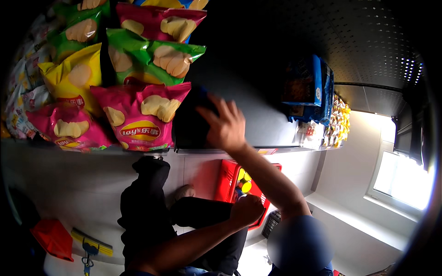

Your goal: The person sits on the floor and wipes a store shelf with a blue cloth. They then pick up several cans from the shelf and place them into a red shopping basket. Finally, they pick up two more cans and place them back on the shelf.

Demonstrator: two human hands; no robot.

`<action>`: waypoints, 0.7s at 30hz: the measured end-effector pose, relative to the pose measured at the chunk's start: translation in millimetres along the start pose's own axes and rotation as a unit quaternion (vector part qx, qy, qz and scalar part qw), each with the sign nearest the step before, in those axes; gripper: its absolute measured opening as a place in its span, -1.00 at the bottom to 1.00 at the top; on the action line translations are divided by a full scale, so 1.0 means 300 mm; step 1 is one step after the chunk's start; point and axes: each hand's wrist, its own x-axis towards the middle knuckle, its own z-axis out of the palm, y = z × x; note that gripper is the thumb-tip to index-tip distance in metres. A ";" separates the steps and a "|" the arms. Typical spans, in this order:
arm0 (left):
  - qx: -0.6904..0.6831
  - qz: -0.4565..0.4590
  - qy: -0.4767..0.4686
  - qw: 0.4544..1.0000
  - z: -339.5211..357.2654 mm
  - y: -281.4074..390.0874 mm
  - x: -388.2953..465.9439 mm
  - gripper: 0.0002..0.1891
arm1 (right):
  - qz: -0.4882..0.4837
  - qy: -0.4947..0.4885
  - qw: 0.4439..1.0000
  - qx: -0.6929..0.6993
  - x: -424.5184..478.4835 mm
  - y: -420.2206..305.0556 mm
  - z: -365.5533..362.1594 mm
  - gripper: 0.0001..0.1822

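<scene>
My right hand (228, 120) reaches over the dark shelf (264, 122), fingers curled above a dark patch with a bluish edge. Whether it grips something there cannot be made out. Just left of it stands a pink Lay's potato chip bag (140, 115), with a green chip bag (155, 58) and another pink chip bag (165, 22) farther back. A yellow chip bag (76, 77) and a pink bag (67, 126) fill the neighbouring row. Closed into a fist, my left hand (247, 209) is over my knee beside a red plastic basket (228, 179); nothing shows in it.
Blue snack packages (305, 86) stand farther right on the shelf, under a perforated metal panel (373, 45). Yellow-lidded containers (246, 187) are in the basket. A dark crate (271, 222), a red dustpan-like object (53, 238) and a yellow mop head (92, 241) are on the floor.
</scene>
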 end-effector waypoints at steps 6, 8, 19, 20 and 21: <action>-0.034 -0.073 -0.046 0.996 -0.019 0.028 -0.005 -0.75 | 0.106 0.038 0.985 -0.130 0.367 0.259 0.121 -0.34; -0.042 -0.093 -0.073 0.992 -0.027 0.031 -0.011 -0.75 | 0.086 0.038 0.985 -0.144 0.459 0.300 0.168 -0.35; 0.026 -0.008 -0.081 0.996 -0.028 0.039 0.001 -0.79 | -0.023 -0.023 0.999 0.010 -0.041 -0.010 0.009 -0.48; 0.011 -0.022 -0.070 0.997 -0.028 0.031 0.001 -0.77 | -0.021 -0.027 0.999 0.014 -0.040 -0.023 0.000 -0.48; -0.007 -0.048 -0.064 0.997 -0.025 0.029 0.002 -0.76 | -0.019 -0.032 0.999 0.020 -0.038 -0.034 -0.009 -0.47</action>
